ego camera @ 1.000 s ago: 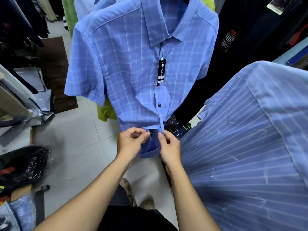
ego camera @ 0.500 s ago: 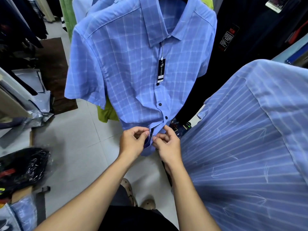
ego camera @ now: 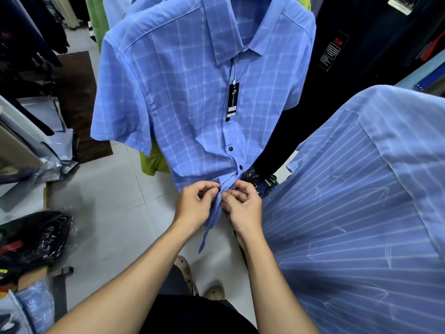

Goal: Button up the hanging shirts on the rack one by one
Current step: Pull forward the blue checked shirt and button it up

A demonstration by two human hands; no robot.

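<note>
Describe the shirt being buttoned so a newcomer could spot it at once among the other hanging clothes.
Start at the crowded clothes rack filling the upper frame. Front and centre hangs a short-sleeved blue shirt with a pale windowpane check, dark buttons and a black paper swing tag below its collar. Unlike the blue pinstriped shirt at right, both hands pinch its hem: left hand, right hand.

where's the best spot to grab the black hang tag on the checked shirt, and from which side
Pinch the hang tag by its lower half, coming from the front. It hangs flat against the placket of the checked shirt on a thin string from the collar, so the lower end is free to lift, while the top stays tethered.
</note>
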